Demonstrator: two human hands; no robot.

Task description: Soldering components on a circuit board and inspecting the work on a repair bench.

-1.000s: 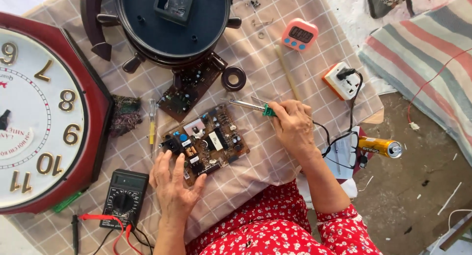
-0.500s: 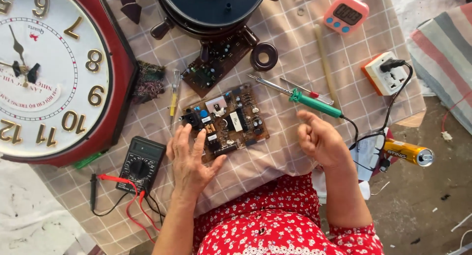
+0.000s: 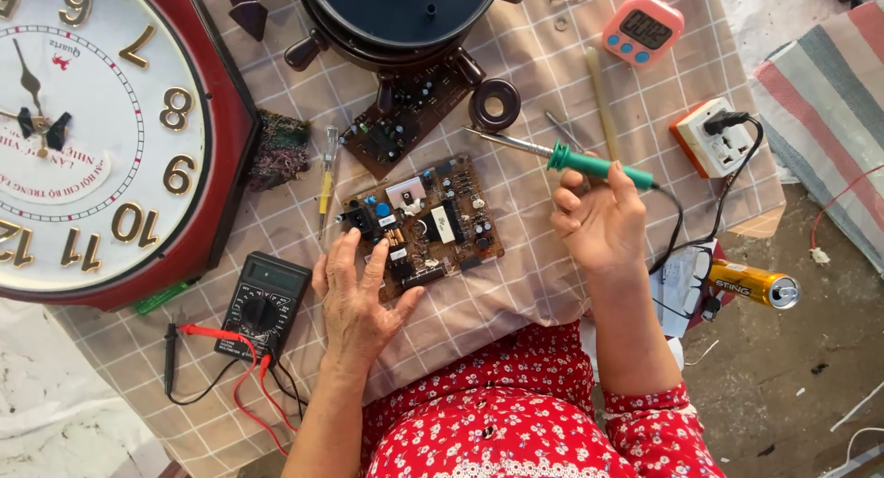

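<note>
A brown circuit board point(image 3: 425, 225) with several components lies on the checked cloth point(image 3: 552, 82). My left hand point(image 3: 357, 298) rests flat on its near left corner, fingers spread over the edge. My right hand point(image 3: 599, 222) is to the right of the board, its thumb and curled fingers on the green handle of a soldering iron point(image 3: 589, 163). The iron's metal tip points left, above the board's far right corner and clear of it.
A second board point(image 3: 396, 119) lies under a round black appliance point(image 3: 405, 17). Around it are a large red clock point(image 3: 101, 137), a multimeter point(image 3: 262, 303) with red and black leads, a yellow screwdriver point(image 3: 326, 179), a black ring point(image 3: 494, 104), a pink timer point(image 3: 643, 29), a socket block point(image 3: 716, 137) and a yellow can point(image 3: 750, 285).
The soldering iron came off the board and moved right. My right hand let go of it half a second ago and now has its fingers on the handle again. My left hand stayed on the board.
</note>
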